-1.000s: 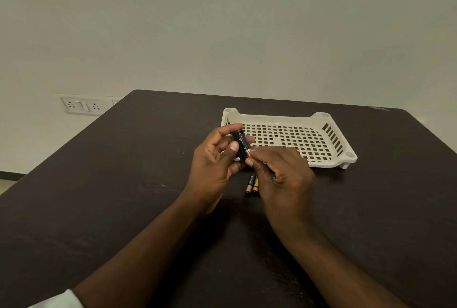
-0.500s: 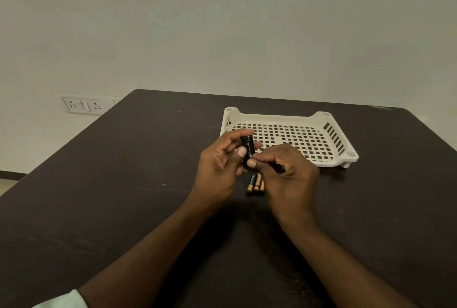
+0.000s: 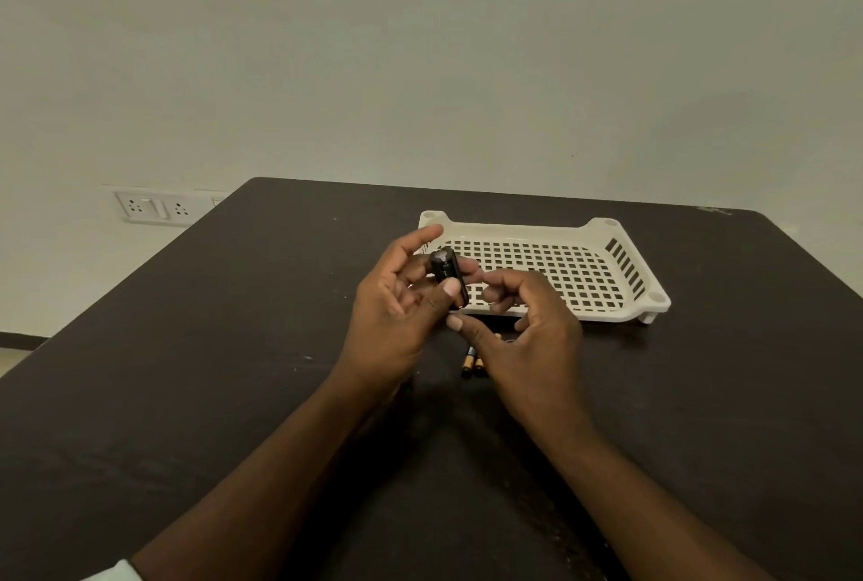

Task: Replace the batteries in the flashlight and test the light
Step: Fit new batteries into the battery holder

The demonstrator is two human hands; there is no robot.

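So we had the flashlight (image 3: 449,274) up off the table (image 3: 187,370) in our left hand (image 3: 397,314), thumb pressed on its near side and the fingers curled round the far side, index finger sticking up and away from it. It was a small black thing, tilted with one end pointing up toward the camera, and it sat right in front of the near-left corner of the tray (image 3: 602,295). Whether that end was capped or uncapped, we honestly couldn't tell, too dark and small.

Our right hand (image 3: 527,333) was just beside it, a bit lower, with the thumb tip right under the flashlight's bottom end and the fingers loosely bent and spread apart. We couldn't make out anything pinched in it; if there was something tiny in there, it was hidden.

The batteries (image 3: 472,360) were lying on the table just under and between our hands, black and copper-coloured, side by side, mostly covered by the right hand, so we couldn't count them for sure. They were just this side of the tray, not in it.

The tray was white plastic with a slotted floor, sitting on the dark table beyond our hands. Back on the wall to the left was a socket plate (image 3: 154,207). A bit of white sleeve (image 3: 112,573) showed at the bottom edge on our left arm.
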